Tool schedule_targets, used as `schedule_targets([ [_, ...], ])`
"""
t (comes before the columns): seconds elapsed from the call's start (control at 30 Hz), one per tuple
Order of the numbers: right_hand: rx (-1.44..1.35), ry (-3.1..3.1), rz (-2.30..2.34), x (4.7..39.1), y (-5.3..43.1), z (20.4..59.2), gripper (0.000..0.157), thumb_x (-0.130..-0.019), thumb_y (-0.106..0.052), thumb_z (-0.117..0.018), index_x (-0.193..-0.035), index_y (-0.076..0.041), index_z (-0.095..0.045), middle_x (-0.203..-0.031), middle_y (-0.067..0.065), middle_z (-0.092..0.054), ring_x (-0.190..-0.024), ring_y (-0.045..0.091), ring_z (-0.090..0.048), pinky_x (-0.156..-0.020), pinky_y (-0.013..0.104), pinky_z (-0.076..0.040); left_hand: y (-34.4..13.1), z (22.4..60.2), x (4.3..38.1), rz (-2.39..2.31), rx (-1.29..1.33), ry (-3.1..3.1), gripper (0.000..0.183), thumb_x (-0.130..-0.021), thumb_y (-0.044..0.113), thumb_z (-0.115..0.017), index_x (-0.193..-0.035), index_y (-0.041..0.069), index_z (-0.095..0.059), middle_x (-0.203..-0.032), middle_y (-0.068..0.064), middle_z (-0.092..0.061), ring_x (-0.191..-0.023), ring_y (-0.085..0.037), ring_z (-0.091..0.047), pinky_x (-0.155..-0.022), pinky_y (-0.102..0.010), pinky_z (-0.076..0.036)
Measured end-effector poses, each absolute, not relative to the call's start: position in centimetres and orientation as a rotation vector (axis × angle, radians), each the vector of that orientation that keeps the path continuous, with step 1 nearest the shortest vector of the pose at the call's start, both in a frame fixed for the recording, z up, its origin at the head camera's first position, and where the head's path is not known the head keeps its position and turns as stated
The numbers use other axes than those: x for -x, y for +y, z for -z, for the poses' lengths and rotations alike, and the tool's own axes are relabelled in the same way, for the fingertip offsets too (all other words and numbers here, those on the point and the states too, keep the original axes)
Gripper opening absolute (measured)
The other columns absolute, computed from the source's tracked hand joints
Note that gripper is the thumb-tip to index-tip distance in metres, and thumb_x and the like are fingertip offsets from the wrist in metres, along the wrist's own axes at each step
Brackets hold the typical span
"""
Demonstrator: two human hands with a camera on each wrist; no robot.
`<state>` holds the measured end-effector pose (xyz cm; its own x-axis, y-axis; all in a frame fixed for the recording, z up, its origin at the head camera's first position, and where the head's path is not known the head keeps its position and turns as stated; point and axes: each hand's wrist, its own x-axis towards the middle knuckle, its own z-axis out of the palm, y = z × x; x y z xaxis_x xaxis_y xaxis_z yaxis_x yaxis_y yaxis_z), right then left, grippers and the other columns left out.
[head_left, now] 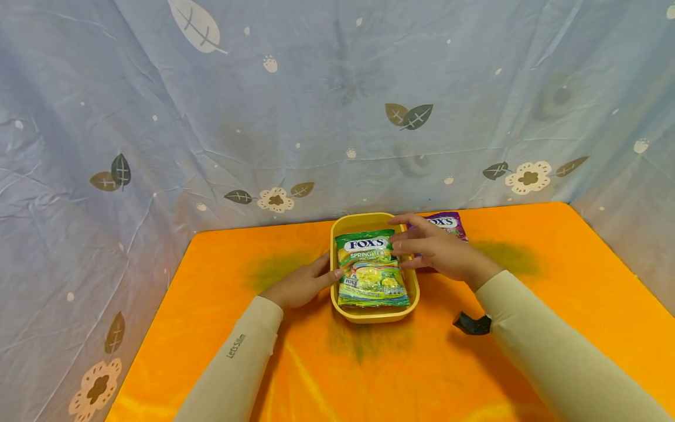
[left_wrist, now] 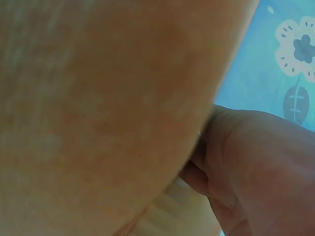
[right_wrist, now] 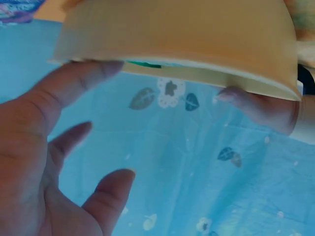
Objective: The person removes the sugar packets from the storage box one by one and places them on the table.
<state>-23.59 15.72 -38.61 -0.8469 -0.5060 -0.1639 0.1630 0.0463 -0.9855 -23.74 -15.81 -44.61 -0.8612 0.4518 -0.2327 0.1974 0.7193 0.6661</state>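
A yellow plastic tub (head_left: 375,318) stands on the table, its long side pointing away from me. Inside lies a green and yellow bag of Fox's Spring Tea candy (head_left: 371,275), face up. My left hand (head_left: 303,282) holds the tub's left side, thumb over the rim and fingers outside. Over the right rim is my right hand (head_left: 440,249), fingers spread and loosely bent, fingertips near the candy bag's upper right. In the right wrist view, the right hand's fingers (right_wrist: 74,88) are apart with nothing between them. Skin fills most of the left wrist view.
A purple Fox's candy bag (head_left: 448,223) lies right of the tub, partly behind my right hand. An orange cloth (head_left: 221,351) covers the table. A patterned grey-blue curtain (head_left: 316,117) hangs behind. A black curved piece (head_left: 471,323) juts out beside my right sleeve.
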Motion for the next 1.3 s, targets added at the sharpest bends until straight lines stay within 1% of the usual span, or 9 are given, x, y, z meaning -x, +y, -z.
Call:
schedule_targets([
  [0.07,0.318,1.907,1.784,23.4,15.3,38.3,0.065,-0.090,-0.028,-0.069,-0.144,-0.020,-0.033,-0.140,0.025,-0.036,-0.118,0.045,-0.048,-0.089,0.051,-0.045,-15.8,44.6,23.8,-0.920,-0.506,2.547,0.074,-0.089,0.071,-0.040,-0.152,0.042,-0.014,-0.148,0.007,-0.035,-0.131,-0.018,-0.037,-0.107,-0.046,-0.027],
  [0.27,0.239,2.021,1.671,23.1,14.2,37.9,0.065,-0.088,-0.035,-0.070,-0.141,-0.023,-0.035,-0.137,0.019,-0.041,-0.116,0.040,-0.050,-0.090,0.050,-0.046,-15.8,44.7,23.7,-0.926,-0.517,2.550,0.074,-0.089,0.070,-0.040,-0.153,0.042,-0.014,-0.148,0.008,-0.035,-0.131,-0.018,-0.036,-0.107,-0.046,-0.027],
  [0.4,0.206,2.133,1.583,23.0,13.2,38.1,0.070,-0.084,-0.042,-0.072,-0.141,-0.022,-0.035,-0.133,0.017,-0.042,-0.113,0.037,-0.051,-0.089,0.049,-0.047,-15.9,44.5,23.7,-0.924,-0.507,2.548,0.075,-0.089,0.071,-0.040,-0.152,0.042,-0.014,-0.148,0.008,-0.035,-0.131,-0.017,-0.037,-0.106,-0.046,-0.028],
  [0.53,0.178,2.289,1.467,22.7,11.9,38.1,0.071,-0.083,-0.046,-0.072,-0.140,-0.020,-0.037,-0.127,0.017,-0.045,-0.107,0.035,-0.052,-0.090,0.049,-0.046,-15.9,44.4,23.6,-0.913,-0.512,2.548,0.075,-0.089,0.072,-0.039,-0.153,0.041,-0.013,-0.148,0.007,-0.035,-0.131,-0.017,-0.036,-0.106,-0.046,-0.028],
  [0.73,0.193,2.425,1.330,22.3,10.5,38.7,0.073,-0.085,-0.046,-0.069,-0.142,-0.014,-0.037,-0.136,0.015,-0.045,-0.115,0.033,-0.048,-0.096,0.054,-0.039,-15.9,44.4,23.6,-0.932,-0.529,2.541,0.074,-0.089,0.071,-0.039,-0.153,0.041,-0.014,-0.148,0.009,-0.034,-0.131,-0.016,-0.036,-0.106,-0.045,-0.028],
  [0.83,0.200,2.446,1.318,22.2,10.0,39.3,0.070,-0.086,-0.043,-0.069,-0.141,-0.013,-0.038,-0.138,0.014,-0.044,-0.115,0.032,-0.049,-0.095,0.054,-0.040,-15.8,44.4,23.5,-0.947,-0.539,2.536,0.072,-0.090,0.069,-0.040,-0.152,0.042,-0.015,-0.148,0.009,-0.035,-0.131,-0.016,-0.036,-0.106,-0.045,-0.029],
  [0.9,0.199,2.464,1.316,22.1,9.8,39.7,0.069,-0.087,-0.041,-0.069,-0.142,-0.012,-0.038,-0.138,0.014,-0.045,-0.110,0.031,-0.052,-0.094,0.053,-0.042,-15.8,44.5,23.6,-0.955,-0.542,2.532,0.072,-0.090,0.069,-0.041,-0.152,0.042,-0.016,-0.148,0.009,-0.035,-0.131,-0.016,-0.036,-0.106,-0.045,-0.029],
  [1.07,0.167,2.409,1.358,21.8,9.9,39.6,0.069,-0.087,-0.043,-0.068,-0.143,-0.014,-0.039,-0.139,0.016,-0.043,-0.107,0.032,-0.054,-0.092,0.053,-0.043,-15.8,44.4,23.6,-0.976,-0.539,2.518,0.072,-0.091,0.068,-0.042,-0.153,0.040,-0.018,-0.147,0.009,-0.036,-0.129,-0.015,-0.038,-0.105,-0.044,-0.030],
  [1.3,0.152,2.291,1.461,21.8,10.2,39.7,0.066,-0.086,-0.043,-0.071,-0.139,-0.016,-0.044,-0.140,0.012,-0.042,-0.116,0.033,-0.048,-0.094,0.053,-0.041,-15.9,44.5,23.7,-0.969,-0.536,2.522,0.072,-0.090,0.069,-0.041,-0.153,0.040,-0.018,-0.147,0.009,-0.037,-0.129,-0.015,-0.039,-0.105,-0.044,-0.031],
])
